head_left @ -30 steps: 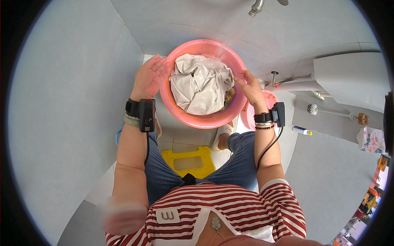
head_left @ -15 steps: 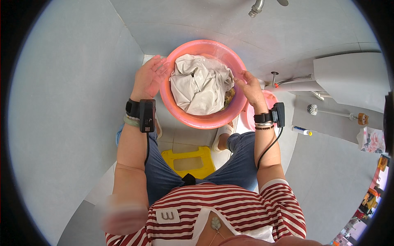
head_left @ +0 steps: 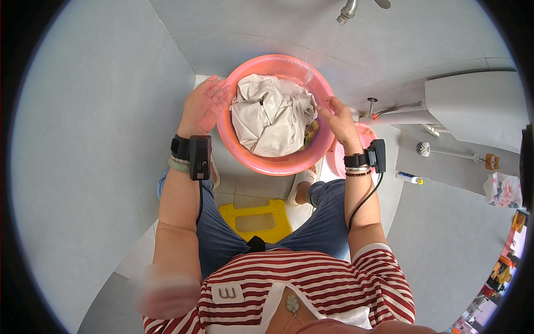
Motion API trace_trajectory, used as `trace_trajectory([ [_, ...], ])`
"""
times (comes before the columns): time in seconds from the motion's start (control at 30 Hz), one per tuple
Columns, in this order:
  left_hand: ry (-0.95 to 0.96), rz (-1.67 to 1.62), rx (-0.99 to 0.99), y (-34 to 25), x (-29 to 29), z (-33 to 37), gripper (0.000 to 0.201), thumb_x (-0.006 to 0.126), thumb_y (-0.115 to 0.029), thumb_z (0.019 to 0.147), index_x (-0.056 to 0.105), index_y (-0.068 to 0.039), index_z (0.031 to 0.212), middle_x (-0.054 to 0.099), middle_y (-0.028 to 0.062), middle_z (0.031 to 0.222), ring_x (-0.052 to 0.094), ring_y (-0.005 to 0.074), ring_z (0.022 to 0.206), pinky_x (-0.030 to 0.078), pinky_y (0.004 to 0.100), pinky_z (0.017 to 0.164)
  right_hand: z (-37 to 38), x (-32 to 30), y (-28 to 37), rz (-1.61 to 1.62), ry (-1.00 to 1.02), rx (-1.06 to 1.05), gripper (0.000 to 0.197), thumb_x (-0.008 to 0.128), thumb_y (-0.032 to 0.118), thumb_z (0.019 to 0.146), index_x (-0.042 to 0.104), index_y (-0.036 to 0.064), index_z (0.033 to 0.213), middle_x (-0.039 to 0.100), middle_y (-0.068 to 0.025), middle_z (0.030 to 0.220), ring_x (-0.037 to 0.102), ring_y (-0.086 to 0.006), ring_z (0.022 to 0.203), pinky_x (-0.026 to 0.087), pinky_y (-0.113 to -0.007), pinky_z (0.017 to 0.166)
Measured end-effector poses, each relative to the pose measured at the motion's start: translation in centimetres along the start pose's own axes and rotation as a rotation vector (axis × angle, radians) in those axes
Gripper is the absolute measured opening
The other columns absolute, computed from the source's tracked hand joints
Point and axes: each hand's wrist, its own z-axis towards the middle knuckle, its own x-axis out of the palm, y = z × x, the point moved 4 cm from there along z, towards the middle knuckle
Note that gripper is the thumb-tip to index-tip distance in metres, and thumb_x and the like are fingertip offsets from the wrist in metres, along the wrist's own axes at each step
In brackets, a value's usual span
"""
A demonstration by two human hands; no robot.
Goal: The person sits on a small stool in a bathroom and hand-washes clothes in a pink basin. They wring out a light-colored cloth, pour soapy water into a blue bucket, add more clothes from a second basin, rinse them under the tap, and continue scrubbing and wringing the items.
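A round pink basin (head_left: 261, 165) stands before me with a bundle of wet-looking white cloth (head_left: 272, 125) in it. A patterned greenish-brown cloth (head_left: 311, 132) shows beneath the white one at the right. My left hand (head_left: 201, 108) is at the basin's left rim, palm turned up and fingers spread, the fingertips close against the rim. On the opposite side my right hand (head_left: 338, 118) has its thumb over the rim and its fingers along the outer wall, gripping the edge. Faint streaks of water seem to fall into the far right part of the basin.
A metal tap (head_left: 347, 12) juts from the wall above the basin. A second pink basin (head_left: 364, 133) sits behind my right wrist. Between my feet lies a yellow plastic stool (head_left: 256, 220). At right are a white tank (head_left: 478, 108), a toilet brush (head_left: 424, 148) and a tissue box (head_left: 503, 190).
Faint streaks near the tap and basin differ slightly. Both hands, the basin and the cloth stay in place.
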Motion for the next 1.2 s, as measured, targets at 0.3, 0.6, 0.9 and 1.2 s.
trace_trajectory([
  [0.3, 0.001, -0.003, -0.002, 0.1, -0.1, 0.1, 0.036, 0.051, -0.016, 0.087, 0.040, 0.001, 0.117, 0.047, 0.0146, 0.113, 0.049, 0.0253, 0.099, 0.045, 0.0369, 0.086, -0.2, 0.0, 0.6, -0.002, -0.001, 0.000, 0.048, 0.064, 0.020, 0.081, 0.047, -0.0071, 0.116, 0.054, -0.0176, 0.114, 0.048, -0.0216, 0.109, 0.037, -0.030, 0.092],
  [0.6, -0.001, -0.008, -0.006, 0.1, -0.2, 0.1, 0.036, 0.051, -0.016, 0.088, 0.040, 0.001, 0.117, 0.048, 0.0144, 0.113, 0.049, 0.0255, 0.100, 0.045, 0.0371, 0.086, -0.3, 0.2, 0.8, 0.020, 0.007, -0.007, 0.045, 0.064, 0.019, 0.080, 0.049, -0.0060, 0.114, 0.056, -0.0139, 0.108, 0.050, -0.0186, 0.103, 0.038, -0.029, 0.089],
  [0.9, 0.001, -0.011, -0.004, 0.1, -0.1, 0.1, 0.036, 0.051, -0.015, 0.087, 0.039, 0.001, 0.117, 0.048, 0.0159, 0.113, 0.050, 0.0273, 0.101, 0.045, 0.0377, 0.088, -0.2, 0.3, 0.4, 0.039, 0.003, 0.004, 0.049, 0.066, 0.026, 0.076, 0.053, -0.0024, 0.113, 0.055, -0.0205, 0.114, 0.049, -0.0285, 0.112, 0.038, -0.034, 0.093],
  [1.2, -0.011, 0.003, 0.000, 0.1, -0.1, 0.0, 0.036, 0.050, -0.013, 0.086, 0.039, 0.003, 0.117, 0.046, 0.0184, 0.118, 0.051, 0.0294, 0.106, 0.044, 0.0376, 0.090, -0.2, 0.3, 0.8, 0.053, 0.008, -0.004, 0.048, 0.066, 0.026, 0.075, 0.054, -0.0023, 0.112, 0.057, -0.0193, 0.111, 0.052, -0.0273, 0.107, 0.039, -0.034, 0.091],
])
